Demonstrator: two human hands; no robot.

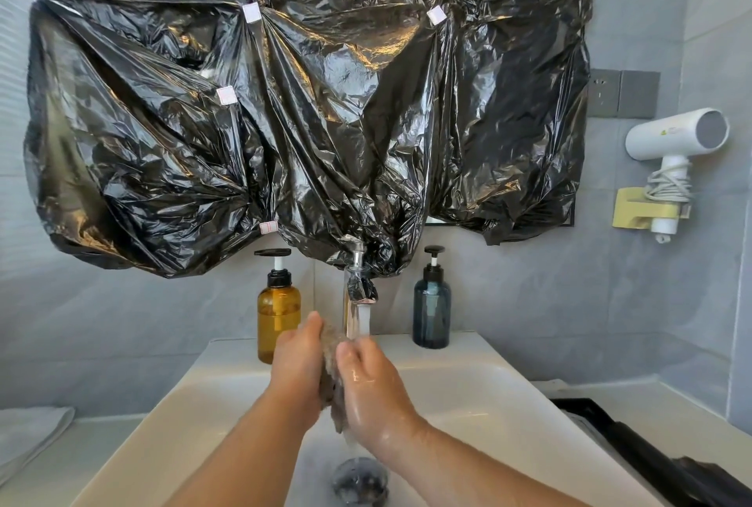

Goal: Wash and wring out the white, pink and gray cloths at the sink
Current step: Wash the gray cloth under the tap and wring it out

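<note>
Holding the gray cloth (330,374) bunched between our two hands, we have it above the basin of the sink (488,378), just under the faucet (360,288). Our left hand (299,364) grips it from the left side with the thumb pointing up. Our right hand (372,390) grips it from the right, with the thumb lying over the cloth. The two hands press toward each other, with the cloth squeezed in the middle.

A stream of water (363,319) falls from the spout onto the right hand, which is wet and shiny. More water runs off the lower end of the cloth toward the drain (360,478).

Behind the sink an amber pump bottle (278,317) stands left of the faucet and a dark blue pump bottle (431,307) stands right of it. A crumpled black plastic sheet (285,107) hangs on the wall above, fixed with small white stickers (251,12) with red edges; any writing on them is too small to read.

On the right wall a white hair dryer (673,136) sits in a yellow holder (632,211). It has a small green mark that we cannot read. A folded white towel (28,433) lies on the counter at the far left.
</note>
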